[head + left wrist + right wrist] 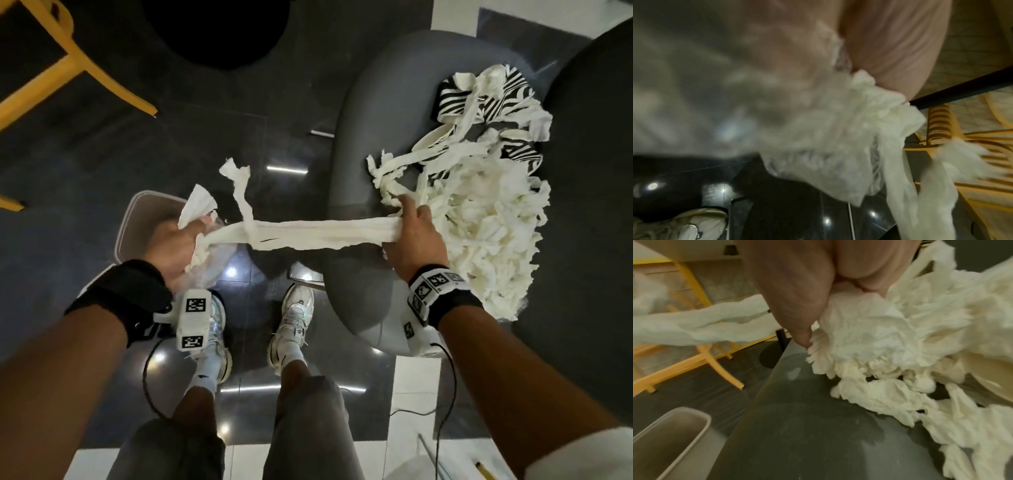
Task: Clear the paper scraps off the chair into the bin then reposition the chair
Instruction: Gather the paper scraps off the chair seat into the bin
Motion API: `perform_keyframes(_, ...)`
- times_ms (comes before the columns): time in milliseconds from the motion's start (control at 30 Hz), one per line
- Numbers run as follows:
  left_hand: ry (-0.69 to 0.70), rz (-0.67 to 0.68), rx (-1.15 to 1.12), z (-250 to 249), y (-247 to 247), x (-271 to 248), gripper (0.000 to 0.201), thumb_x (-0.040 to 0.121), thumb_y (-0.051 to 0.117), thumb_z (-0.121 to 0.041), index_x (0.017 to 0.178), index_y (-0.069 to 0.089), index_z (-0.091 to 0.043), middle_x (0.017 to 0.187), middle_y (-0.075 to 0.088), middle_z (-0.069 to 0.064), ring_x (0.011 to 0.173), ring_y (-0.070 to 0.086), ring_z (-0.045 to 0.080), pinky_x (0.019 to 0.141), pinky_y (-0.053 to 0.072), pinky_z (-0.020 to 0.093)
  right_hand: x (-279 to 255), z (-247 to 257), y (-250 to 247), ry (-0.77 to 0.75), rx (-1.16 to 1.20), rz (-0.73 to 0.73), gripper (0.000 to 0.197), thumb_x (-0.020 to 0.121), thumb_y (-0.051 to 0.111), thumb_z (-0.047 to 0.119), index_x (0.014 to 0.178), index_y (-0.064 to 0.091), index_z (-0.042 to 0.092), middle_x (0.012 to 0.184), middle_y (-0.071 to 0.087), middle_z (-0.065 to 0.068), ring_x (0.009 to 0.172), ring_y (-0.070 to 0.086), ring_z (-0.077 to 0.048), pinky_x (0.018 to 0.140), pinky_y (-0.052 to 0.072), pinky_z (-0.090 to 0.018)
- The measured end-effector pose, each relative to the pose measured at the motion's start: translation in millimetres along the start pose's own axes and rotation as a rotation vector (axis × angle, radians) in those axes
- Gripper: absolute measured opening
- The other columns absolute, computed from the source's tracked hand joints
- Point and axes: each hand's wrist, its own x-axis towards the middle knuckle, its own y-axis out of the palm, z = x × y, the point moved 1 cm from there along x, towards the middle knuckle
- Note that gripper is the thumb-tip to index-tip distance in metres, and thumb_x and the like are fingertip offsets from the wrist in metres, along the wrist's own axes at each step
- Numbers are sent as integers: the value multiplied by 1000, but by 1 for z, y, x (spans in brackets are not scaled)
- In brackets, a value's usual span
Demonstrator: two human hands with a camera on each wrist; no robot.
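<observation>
A big heap of white paper scraps point(479, 219) lies on the seat of a dark grey chair point(363, 144), with some zebra-striped pieces point(455, 99) at its far end. My left hand point(178, 240) grips a wad of white scraps point(838, 138) above the grey bin point(144, 219) on the floor. A long paper strip point(308, 233) stretches from that wad to my right hand point(411, 229), which grips the strip's other end with a bunch of scraps point(869, 331) at the near edge of the heap. The bin point(674, 438) stands left of the chair seat point(797, 426).
A yellow wooden chair point(51, 68) stands at the far left, and a black round base point(219, 31) lies at the top. My feet in white sneakers point(291, 325) stand between bin and chair. A black cable point(448, 387) hangs from the right wrist.
</observation>
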Motion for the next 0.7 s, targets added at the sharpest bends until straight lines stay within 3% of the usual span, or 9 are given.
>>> perform_keyframes(67, 31, -33, 61, 5, 5, -3, 20, 96, 58, -31, 94, 68, -14, 77, 72, 1, 61, 65, 11, 55, 45, 22, 6, -10, -3, 141, 14, 20, 76, 77, 75, 20, 140, 33, 17, 130, 37, -16, 82, 55, -33, 81, 53, -42)
perform_keyframes(133, 46, -56, 91, 10, 7, -2, 27, 95, 59, -33, 107, 68, -11, 96, 74, 9, 74, 65, 19, 63, 46, 25, 10, -17, -5, 225, -78, 124, 50, 82, 72, 25, 124, 52, 5, 130, 39, -20, 92, 61, -40, 85, 52, -42)
perform_keyframes(200, 38, -81, 103, 12, 6, -2, 30, 95, 58, -33, 110, 69, -10, 100, 73, 10, 75, 64, 19, 67, 45, 26, 9, -14, -5, 211, -162, 205, 29, 87, 62, 15, 111, 62, -1, 127, 44, -23, 97, 63, -44, 86, 52, -42)
perform_keyframes(267, 30, -100, 111, 16, 4, -1, 27, 96, 58, -31, 110, 70, -11, 96, 71, 8, 71, 61, 16, 62, 43, 25, 5, -3, -3, 135, -184, 201, 20, 89, 55, 4, 106, 64, -3, 129, 42, -23, 92, 64, -43, 85, 52, -42)
perform_keyframes(367, 21, -128, 148, 22, -3, -2, 23, 96, 57, -30, 102, 70, -13, 92, 69, 8, 75, 63, 21, 62, 45, 26, 0, 13, -1, 110, -188, 179, 20, 91, 51, 2, 109, 59, -2, 125, 48, -22, 95, 63, -43, 84, 51, -43)
perform_keyframes(433, 13, -130, 160, 25, -10, -2, 21, 95, 58, -32, 97, 70, -14, 92, 70, 9, 80, 64, 25, 67, 46, 31, -4, 19, -1, 172, -174, 174, 26, 93, 46, 5, 118, 51, -1, 118, 57, -24, 103, 61, -44, 86, 48, -44)
perform_keyframes(500, 2, -121, 156, 28, -15, -2, 21, 95, 58, -31, 95, 70, -14, 92, 69, 10, 76, 61, 23, 65, 45, 30, -7, 22, 1, 245, -138, 194, 30, 93, 43, 8, 122, 47, -1, 117, 60, -26, 107, 60, -45, 87, 47, -44)
perform_keyframes(600, -7, -112, 141, 32, -16, -3, 20, 95, 58, -29, 88, 69, -14, 91, 68, 11, 75, 61, 23, 62, 43, 27, -12, 31, 6, 252, 23, 259, 26, 95, 44, 18, 109, 57, 0, 110, 65, -24, 105, 61, -43, 81, 44, -38)
perform_keyframes(700, -28, -102, 128, 36, -15, -3, 20, 95, 58, -26, 80, 66, -16, 91, 69, 11, 73, 60, 23, 61, 43, 25, -20, 57, 7, 145, 189, 287, 29, 95, 49, 25, 103, 65, 2, 105, 69, -20, 101, 63, -39, 82, 45, -35)
